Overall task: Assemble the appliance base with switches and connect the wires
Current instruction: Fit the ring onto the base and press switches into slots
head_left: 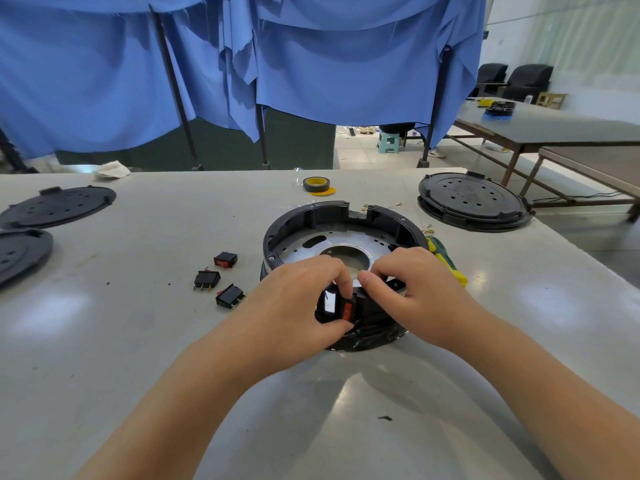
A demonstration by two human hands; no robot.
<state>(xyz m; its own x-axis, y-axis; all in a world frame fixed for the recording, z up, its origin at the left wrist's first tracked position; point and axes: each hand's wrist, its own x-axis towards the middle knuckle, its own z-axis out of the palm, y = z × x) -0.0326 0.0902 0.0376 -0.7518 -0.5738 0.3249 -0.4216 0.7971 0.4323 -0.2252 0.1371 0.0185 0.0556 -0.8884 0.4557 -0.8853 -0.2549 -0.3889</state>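
The round black appliance base (311, 216) with a silver metal plate inside stands at the table's middle. At its near rim, a black rocker switch with a red button (346, 310) sits in the front panel. My left hand (298, 306) pinches this switch between thumb and fingers. My right hand (412, 289) grips the base's near rim just right of the switch, thumb on top. Three loose rocker switches (225, 260) (206, 279) (230, 296) lie left of the base. Small brass wire terminals (394, 205) lie behind the base.
Black round covers lie at the left (59, 206) (20, 252) and far right (474, 199). A tape roll (316, 184) sits behind the base. A green-yellow screwdriver (446, 261) lies right of it. A white rag (112, 169) is at the far edge. Blue cloth hangs behind.
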